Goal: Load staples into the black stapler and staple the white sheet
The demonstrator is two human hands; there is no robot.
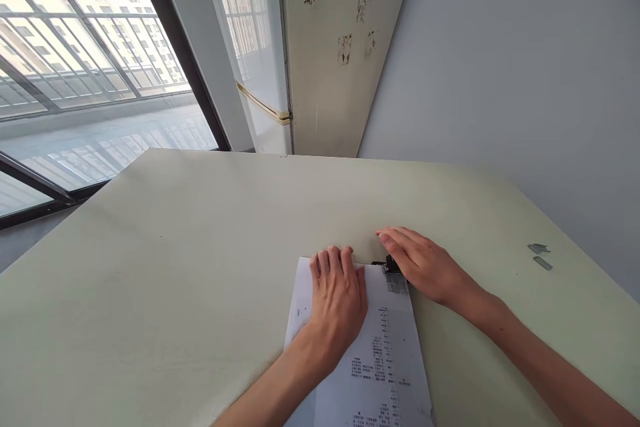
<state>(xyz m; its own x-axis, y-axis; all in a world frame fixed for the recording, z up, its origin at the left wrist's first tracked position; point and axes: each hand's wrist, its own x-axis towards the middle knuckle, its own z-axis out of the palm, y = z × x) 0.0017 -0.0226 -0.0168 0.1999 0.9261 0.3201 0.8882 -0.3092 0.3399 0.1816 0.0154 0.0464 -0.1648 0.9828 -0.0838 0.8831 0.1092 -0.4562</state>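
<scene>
Printed paper sheets (370,373) lie on the pale table, running off the bottom of the view. My left hand (337,293) rests flat on them, its fingers apart and the tips reaching the top edge. At the top right corner of the paper sits a black clip (391,265), partly covered by my right hand. My right hand (423,265) is beside and over that clip, fingers stretched out towards the left. Its palm side is hidden, so whether it touches the clip cannot be made out.
The pale table (150,293) spreads around the paper. Two grey marks or scraps (541,255) are on its right side. Behind it stand a white fridge-like cabinet (260,47) with a gold handle and a stained panel (330,93). A window (100,47) is at the left, a wall (500,67) at the right.
</scene>
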